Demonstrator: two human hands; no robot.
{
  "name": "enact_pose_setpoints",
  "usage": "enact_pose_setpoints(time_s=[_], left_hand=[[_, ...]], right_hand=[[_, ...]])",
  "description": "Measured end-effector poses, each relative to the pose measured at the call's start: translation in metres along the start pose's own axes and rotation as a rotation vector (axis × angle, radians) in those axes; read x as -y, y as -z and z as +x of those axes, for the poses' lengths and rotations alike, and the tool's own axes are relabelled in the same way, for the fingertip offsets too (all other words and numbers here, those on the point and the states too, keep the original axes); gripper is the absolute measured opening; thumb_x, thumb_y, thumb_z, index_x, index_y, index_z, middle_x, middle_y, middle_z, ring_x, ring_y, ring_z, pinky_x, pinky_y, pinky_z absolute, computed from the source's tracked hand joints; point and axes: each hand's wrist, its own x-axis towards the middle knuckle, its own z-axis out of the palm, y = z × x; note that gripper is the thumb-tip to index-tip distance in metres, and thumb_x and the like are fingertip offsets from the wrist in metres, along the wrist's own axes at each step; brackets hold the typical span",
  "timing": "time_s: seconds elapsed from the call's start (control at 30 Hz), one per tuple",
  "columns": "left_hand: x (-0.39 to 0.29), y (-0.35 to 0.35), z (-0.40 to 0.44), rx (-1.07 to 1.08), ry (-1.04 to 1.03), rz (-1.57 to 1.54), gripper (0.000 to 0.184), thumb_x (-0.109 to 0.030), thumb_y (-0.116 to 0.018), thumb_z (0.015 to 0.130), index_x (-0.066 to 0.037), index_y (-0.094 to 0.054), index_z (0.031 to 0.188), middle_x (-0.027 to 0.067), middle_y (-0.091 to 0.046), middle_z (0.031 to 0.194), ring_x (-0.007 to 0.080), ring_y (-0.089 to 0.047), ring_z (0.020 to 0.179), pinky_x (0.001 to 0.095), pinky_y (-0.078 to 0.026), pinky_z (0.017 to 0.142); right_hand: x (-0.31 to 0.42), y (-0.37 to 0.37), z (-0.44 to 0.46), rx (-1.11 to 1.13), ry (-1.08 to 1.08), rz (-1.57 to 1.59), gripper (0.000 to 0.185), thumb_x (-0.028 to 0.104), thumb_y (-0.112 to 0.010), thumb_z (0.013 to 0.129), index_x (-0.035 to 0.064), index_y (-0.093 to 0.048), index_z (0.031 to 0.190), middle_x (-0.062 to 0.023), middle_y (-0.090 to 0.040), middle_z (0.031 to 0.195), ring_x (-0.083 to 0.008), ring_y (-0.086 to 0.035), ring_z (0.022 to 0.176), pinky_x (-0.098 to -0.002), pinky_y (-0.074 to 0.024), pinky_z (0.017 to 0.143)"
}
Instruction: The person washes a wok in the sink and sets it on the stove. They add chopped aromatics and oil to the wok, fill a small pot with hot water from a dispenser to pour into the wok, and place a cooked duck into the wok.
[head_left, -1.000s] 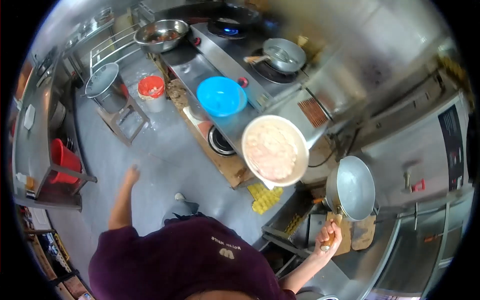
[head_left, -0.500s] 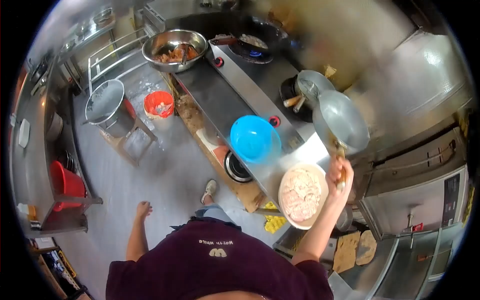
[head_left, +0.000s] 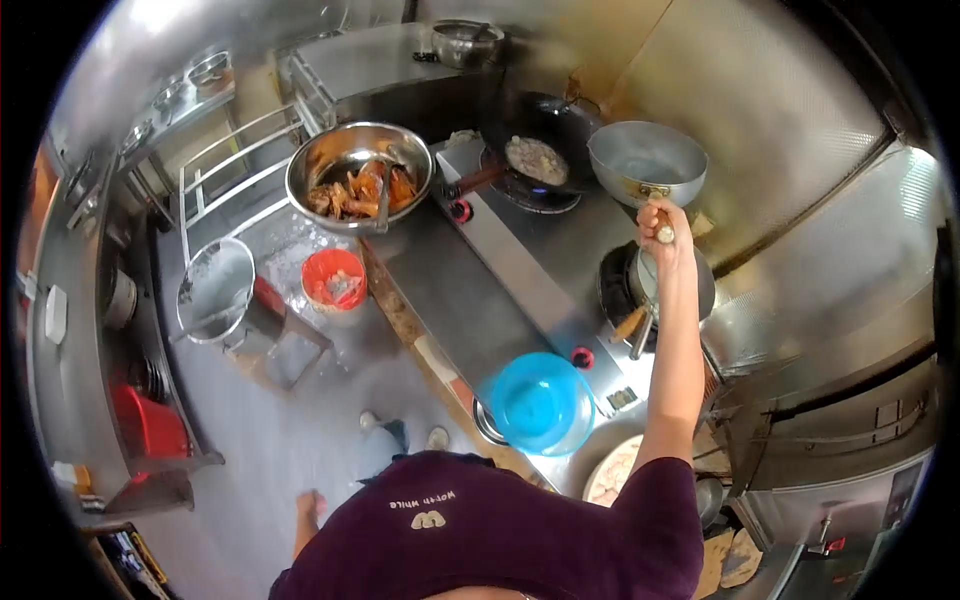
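My right hand (head_left: 666, 226) is closed around the wooden handle of a deep grey metal saucepan (head_left: 648, 160), arm stretched far forward. The saucepan is at the back of the stove, right of a black wok (head_left: 550, 130) with pale pieces of food (head_left: 535, 160) in it. Whether its base rests on anything is hidden. Below my right forearm, another pan (head_left: 690, 290) with wooden-handled tools sits on the near burner. My left hand (head_left: 310, 503) hangs low at my side over the floor, fingers loose, nothing visible in it.
A steel bowl (head_left: 300, 180) of browned meat stands at the counter's far left end. Nearer are a blue basin (head_left: 540, 405) and a tub of pale food (head_left: 612, 475). On the floor side stand a red bucket (head_left: 333, 280) and a large pot (head_left: 215, 290) on a stool.
My right hand has carried the saucepan forward and up the stove, from above the near burner to beside the wok. My left hand has dropped closer to my body. The view has shifted.
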Motion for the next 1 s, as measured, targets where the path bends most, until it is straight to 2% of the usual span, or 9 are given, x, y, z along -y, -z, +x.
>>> enact_pose_setpoints(time_s=[0.03, 0.1, 0.17, 0.27, 0.3, 0.43, 0.6, 0.87, 1.0], left_hand=[[0.019, 0.007, 0.015, 0.082, -0.148, 0.256, 0.023, -0.022, -0.048, 0.078, -0.001, -0.057, 0.071, 0.009, -0.057, 0.06, 0.0189, -0.052, 0.047, 0.0317, -0.04, 0.039], [0.021, 0.013, 0.017, 0.119, -0.724, 1.1, 0.024, -0.02, -0.045, 0.078, -0.001, -0.057, 0.069, 0.0078, -0.057, 0.059, 0.0195, -0.053, 0.049, 0.0322, -0.042, 0.043], [0.017, 0.019, 0.034, 0.182, -0.971, 1.281, 0.025, -0.019, -0.044, 0.078, -0.001, -0.058, 0.069, 0.0065, -0.056, 0.058, 0.0192, -0.054, 0.05, 0.0323, -0.044, 0.047], [-0.036, 0.007, 0.079, 0.278, -0.01, 0.038, 0.021, -0.016, -0.043, 0.079, -0.002, -0.058, 0.073, 0.0069, -0.055, 0.058, 0.0186, -0.053, 0.05, 0.0324, -0.043, 0.046], [-0.067, 0.005, 0.079, 0.128, 0.203, -0.08, 0.018, -0.016, -0.044, 0.079, -0.002, -0.056, 0.081, 0.008, -0.056, 0.063, 0.0175, -0.053, 0.05, 0.0307, -0.042, 0.044], [-0.185, 0.004, 0.106, 0.128, 0.075, -0.035, 0.02, -0.019, -0.047, 0.079, -0.002, -0.053, 0.086, 0.0076, -0.056, 0.066, 0.0164, -0.052, 0.05, 0.0289, -0.04, 0.042], [-0.244, 0.007, 0.134, 0.143, -0.022, 0.015, 0.021, -0.021, -0.049, 0.079, -0.003, -0.052, 0.089, 0.0066, -0.056, 0.067, 0.0151, -0.052, 0.05, 0.0278, -0.039, 0.041], [-0.25, -0.003, 0.158, 0.272, 0.05, 0.097, 0.023, -0.021, -0.048, 0.079, -0.003, -0.052, 0.093, 0.0078, -0.056, 0.071, 0.0152, -0.052, 0.051, 0.0284, -0.041, 0.043], [-0.25, -0.007, 0.166, 0.324, 0.095, 0.114, 0.021, -0.017, -0.047, 0.079, -0.003, -0.052, 0.093, 0.007, -0.054, 0.067, 0.0148, -0.049, 0.048, 0.0279, -0.038, 0.04]], right_hand=[[0.006, -0.006, 0.01, 0.032, -0.056, -0.095, 0.018, 0.011, -0.051, 0.075, 0.0131, -0.039, 0.062, 0.0015, -0.046, 0.053, -0.0086, -0.041, 0.042, -0.0218, -0.0303, 0.037], [0.004, -0.015, 0.039, -0.088, -0.012, -0.013, 0.017, 0.011, -0.05, 0.076, 0.0129, -0.039, 0.063, 0.0012, -0.046, 0.053, -0.0095, -0.041, 0.041, -0.0229, -0.0301, 0.037], [0.004, -0.018, 0.06, -0.15, -0.049, 0.001, 0.014, 0.01, -0.049, 0.076, 0.0119, -0.04, 0.066, -0.0002, -0.046, 0.052, -0.0118, -0.043, 0.041, -0.0249, -0.03, 0.035], [0.007, -0.027, 0.079, -0.221, -0.034, -0.214, 0.016, 0.01, -0.052, 0.075, 0.0102, -0.042, 0.063, 0.0, -0.045, 0.054, -0.0107, -0.042, 0.044, -0.0226, -0.0312, 0.036], [0.005, -0.037, 0.081, -0.249, -0.011, -0.157, 0.014, 0.011, -0.051, 0.076, 0.0091, -0.043, 0.064, -0.0002, -0.045, 0.054, -0.0108, -0.043, 0.044, -0.0224, -0.0315, 0.035], [0.007, -0.034, 0.103, -0.282, -0.04, -0.208, 0.012, 0.01, -0.052, 0.074, 0.0104, -0.043, 0.065, -0.0034, -0.048, 0.053, -0.0147, -0.045, 0.04, -0.0258, -0.0319, 0.036], [0.011, -0.056, 0.111, -0.418, 0.005, -0.365, 0.01, 0.007, -0.055, 0.071, 0.008, -0.046, 0.066, -0.0035, -0.049, 0.053, -0.0142, -0.046, 0.04, -0.026, -0.0354, 0.034], [-0.001, -0.084, 0.136, -0.633, 0.115, -0.73, 0.007, 0.002, -0.055, 0.068, -0.0024, -0.051, 0.064, -0.0088, -0.05, 0.054, -0.0177, -0.047, 0.04, -0.0306, -0.0398, 0.036], [-0.011, -0.089, 0.142, -0.655, 0.11, -0.98, 0.012, 0.009, -0.056, 0.067, -0.0012, -0.051, 0.062, -0.0068, -0.049, 0.053, -0.0175, -0.047, 0.038, -0.0297, -0.0375, 0.035]])
